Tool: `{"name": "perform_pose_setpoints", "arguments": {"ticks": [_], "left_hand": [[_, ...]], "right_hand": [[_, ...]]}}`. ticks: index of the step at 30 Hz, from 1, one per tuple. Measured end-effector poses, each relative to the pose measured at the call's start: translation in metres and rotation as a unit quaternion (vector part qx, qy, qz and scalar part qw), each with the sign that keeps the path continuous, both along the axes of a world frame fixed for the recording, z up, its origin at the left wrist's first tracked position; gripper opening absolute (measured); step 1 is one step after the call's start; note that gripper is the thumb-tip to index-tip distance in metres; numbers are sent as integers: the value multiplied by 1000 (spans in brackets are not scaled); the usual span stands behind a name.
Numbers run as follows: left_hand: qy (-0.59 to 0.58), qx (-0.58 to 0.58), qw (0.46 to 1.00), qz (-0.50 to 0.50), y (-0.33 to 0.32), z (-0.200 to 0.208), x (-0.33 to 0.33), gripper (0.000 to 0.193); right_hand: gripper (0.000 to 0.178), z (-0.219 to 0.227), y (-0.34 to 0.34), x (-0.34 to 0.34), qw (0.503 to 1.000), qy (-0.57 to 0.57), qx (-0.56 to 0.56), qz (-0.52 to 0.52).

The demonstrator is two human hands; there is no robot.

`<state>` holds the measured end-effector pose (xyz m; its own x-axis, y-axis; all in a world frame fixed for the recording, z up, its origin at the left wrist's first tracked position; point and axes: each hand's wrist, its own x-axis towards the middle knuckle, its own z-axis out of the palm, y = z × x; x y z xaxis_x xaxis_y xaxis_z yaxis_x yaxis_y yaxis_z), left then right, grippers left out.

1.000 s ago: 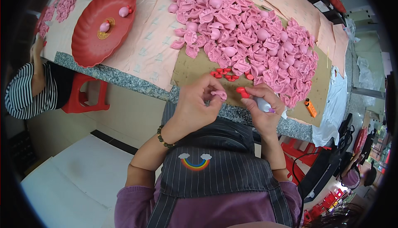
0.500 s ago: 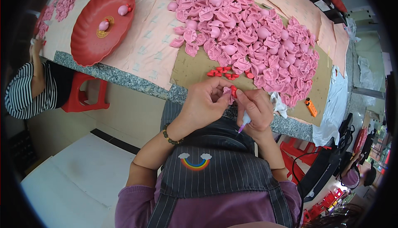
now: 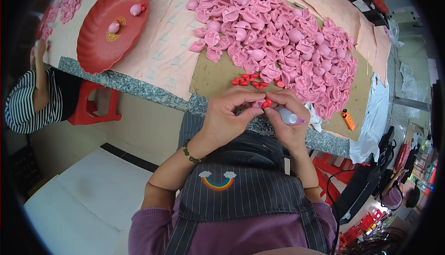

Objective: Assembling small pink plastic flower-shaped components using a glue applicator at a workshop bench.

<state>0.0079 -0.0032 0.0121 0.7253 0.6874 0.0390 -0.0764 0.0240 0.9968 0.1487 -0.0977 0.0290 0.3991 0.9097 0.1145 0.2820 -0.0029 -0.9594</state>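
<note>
My left hand [image 3: 227, 118] pinches a small pink moulded piece [image 3: 258, 103], mostly hidden by the fingers. Against it sits a small glossy red piece [image 3: 267, 103], which the thumb and forefinger of my right hand [image 3: 293, 132] press from the other side. Tucked in the same right hand is a small translucent squeeze bottle [image 3: 286, 115], its thin purple nozzle pointing right. Just beyond my hands, several loose red pieces [image 3: 250, 80] lie on brown cardboard [image 3: 206, 76]. A big heap of pink moulded pieces [image 3: 287, 46] covers the board behind them.
At the left stands a scalloped red tray [image 3: 95, 37] bearing two pink-and-red pieces. An orange lighter [image 3: 347, 120] and a crumpled white tissue [image 3: 314, 117] lie near the right front. Another person in a striped sleeve [image 3: 23, 99] sits beyond a red stool [image 3: 95, 106].
My right hand has turned, swinging the bottle's nozzle from lower left to the right. Both hands have closed together around the red and pink pieces.
</note>
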Motion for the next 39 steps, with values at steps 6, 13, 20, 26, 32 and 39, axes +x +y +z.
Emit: {"name": "perform_pose_setpoints", "arguments": {"ticks": [6, 13, 20, 26, 32, 39], "left_hand": [[-40, -131, 990, -23, 0, -3, 3, 25], [-93, -193, 976, -29, 4, 6, 10, 31], [-125, -143, 982, -23, 4, 2, 11, 26], [-19, -14, 999, -30, 12, 2, 4, 27], [15, -7, 999, -42, 9, 8, 2, 29], [-38, 4, 998, -49, 10, 4, 1, 30]], "right_hand": [[21, -1, 1, 0, 999, -48, 15, -5], [20, -11, -3, -10, 997, 30, 50, -50], [16, -3, 2, -14, 879, 467, 44, -88], [20, 13, 7, 0, 995, -73, 55, -47], [22, 12, 5, 3, 992, -116, 46, -4], [20, 17, 6, 0, 995, -92, 45, -15]]}}
